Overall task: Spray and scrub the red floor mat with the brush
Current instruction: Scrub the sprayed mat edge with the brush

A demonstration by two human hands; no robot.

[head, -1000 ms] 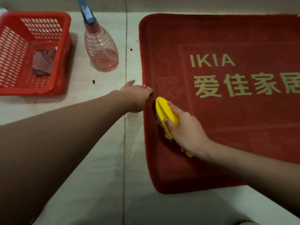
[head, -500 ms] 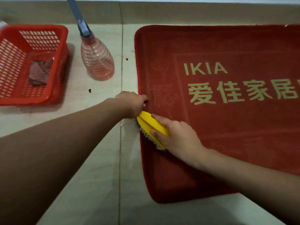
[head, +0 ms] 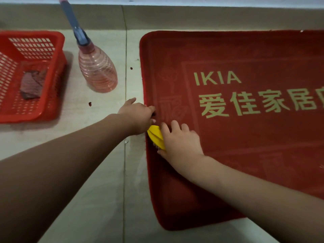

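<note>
In the head view, the right grip (head: 180, 142) was closed over the yellow brush (head: 157, 135), fingers draped across its back and the thumb on the near side. A second earlier the brush sat further onto the red floor mat (head: 245, 155), clear of the other hand. By this moment the stroke had carried it out to the mat's left border, where its tip lay just beside, perhaps touching, the left grip (head: 138, 118). The bristles were mostly hidden beneath the brush body and the hand.

The left grip had stayed at the same spot on the border, its fingers curled onto the mat's edge and apparently pinning it, while one digit stretched out over the tiled floor (head: 98, 172). The mat itself lay flat under and to the right of both grips and had not shifted on the tiles.

Beyond the left grip, the spray bottle (head: 97, 71) stood upright and untouched on the floor. Further left sat the red basket (head: 52, 42) with a cloth (head: 32, 85) inside.

Judging by this, scrubbing was under way along the left margin only. The lettered middle, right of the right grip, likely awaited the brush.
</note>
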